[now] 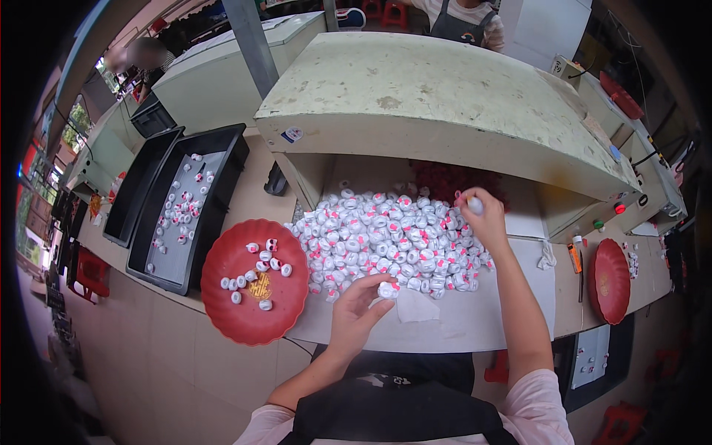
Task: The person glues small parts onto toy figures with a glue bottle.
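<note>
A long pale bench (pixel 222 200) is running across the view, and a big cream-coloured machine housing (pixel 437 96) is sitting over its middle, at twelve o'clock from the person. Two black trays (pixel 222 159) are lying side by side at ten o'clock, the nearer one carrying scattered small white pieces. A white sheet (pixel 475 326) is covering the bench in front of the person, and a broad heap of small white caps (pixel 386 241) with pink marks is lying on it, just under the housing's open front. A round red plate (pixel 237 319) is resting at nine o'clock of the heap, touching the sheet's edge and holding about a dozen of the same caps; a second red plate (pixel 610 282) is sitting well apart at three o'clock. The left hand (pixel 356 311) is reaching to the heap's six o'clock edge, its fingers closing around one white cap (pixel 387 290) in a pinch. The right hand (pixel 478 215) is hovering over the heap's two o'clock side, fingers closing on another small white cap (pixel 475 205) held up between the fingertips.
</note>
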